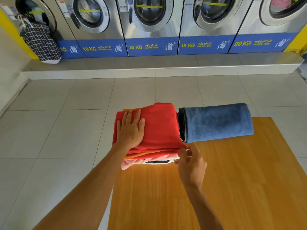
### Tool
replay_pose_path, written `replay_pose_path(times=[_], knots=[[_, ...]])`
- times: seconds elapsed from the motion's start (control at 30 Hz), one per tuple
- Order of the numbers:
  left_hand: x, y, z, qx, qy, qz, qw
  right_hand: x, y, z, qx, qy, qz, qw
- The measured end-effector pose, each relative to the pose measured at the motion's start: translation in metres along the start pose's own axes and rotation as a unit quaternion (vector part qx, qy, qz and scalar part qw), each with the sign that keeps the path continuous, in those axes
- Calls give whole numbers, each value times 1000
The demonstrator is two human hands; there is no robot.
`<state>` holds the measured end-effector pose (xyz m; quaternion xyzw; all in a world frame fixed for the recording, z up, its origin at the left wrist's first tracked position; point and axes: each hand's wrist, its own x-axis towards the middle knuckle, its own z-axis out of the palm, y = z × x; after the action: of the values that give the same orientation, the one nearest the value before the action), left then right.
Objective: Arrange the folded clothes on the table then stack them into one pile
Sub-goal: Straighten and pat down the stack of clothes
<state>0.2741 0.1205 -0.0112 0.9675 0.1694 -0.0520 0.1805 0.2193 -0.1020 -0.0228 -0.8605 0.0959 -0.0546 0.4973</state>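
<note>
A pile of folded clothes stands at the far left corner of the wooden table [232, 180]. A red garment [161, 127] lies on top, with orange, pink and white layers [141, 161] under it. My left hand [131, 128] rests flat on the red garment, fingers spread. My right hand [191, 161] touches the pile's near right corner, its fingertips against the lower layers. To the right of the pile, touching it, sits a folded blue towel [217, 122] on darker folded cloth.
The table's left edge runs just under the pile, with tiled floor [66, 130] beyond. A row of washing machines [149, 27] lines the far wall on a raised step. A checked laundry bag [40, 42] hangs at the far left machine.
</note>
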Motion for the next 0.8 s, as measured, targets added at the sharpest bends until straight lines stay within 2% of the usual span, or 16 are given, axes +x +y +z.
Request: replay_pose_path(times=[0.1,0.17,0.3,0.37,0.47,0.7,0.8], knots=[[0,4,-6,14,-25,-10,1000,3,-6,-8,7,-1,-17,1000],[0,13,-9,26,4,-3,1000,9,-18,-10,4,-5,-36,999],[13,45,-16,-3,102,118,988,25,-41,-1,8,-65,-18,998],[31,66,-19,-40,91,158,982,28,-48,5,-40,-103,-5,994],[59,87,-17,-66,71,187,978,29,-51,7,-71,-111,5,991],[85,97,-11,-45,-21,152,987,24,-41,1,-50,-92,10,994],[90,99,-15,-55,-26,142,988,23,-38,1,-39,-84,8,996]])
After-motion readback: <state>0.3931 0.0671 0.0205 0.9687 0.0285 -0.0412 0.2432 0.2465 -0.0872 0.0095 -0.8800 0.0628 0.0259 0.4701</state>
